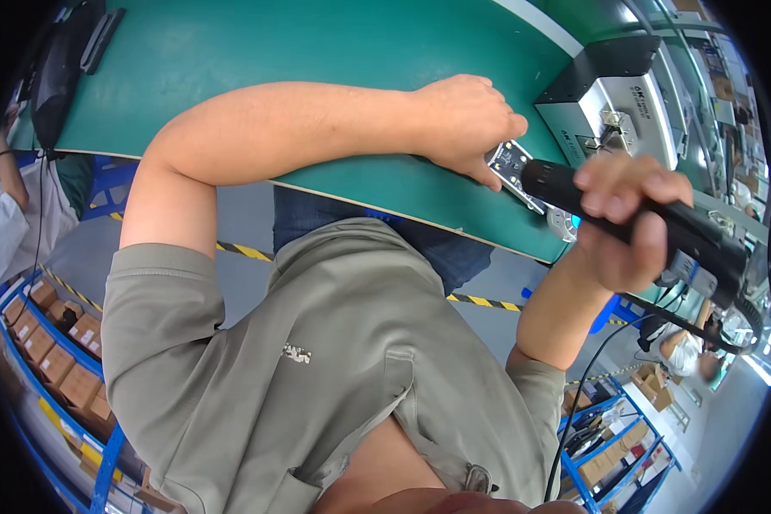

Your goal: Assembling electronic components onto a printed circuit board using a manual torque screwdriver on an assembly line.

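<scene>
Green mat right of frame centre: our left hand [469,120] pins a small metal plate [512,164] while our right hand [625,218], fist closed, grips the black electric screwdriver [651,223]; next, we judge, comes seating its tip squarely.

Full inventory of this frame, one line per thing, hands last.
small metal part: one, silver, on the mat near its front edge, under the left hand
electric screwdriver: one, black, tip at the metal part
green mat: one, covers the bench
grey machine box: one, on the bench at right
cardboard boxes: many, brown, on blue racks lower left
left hand: one, pressing on the metal part
right hand: one, wrapped around the screwdriver
</scene>
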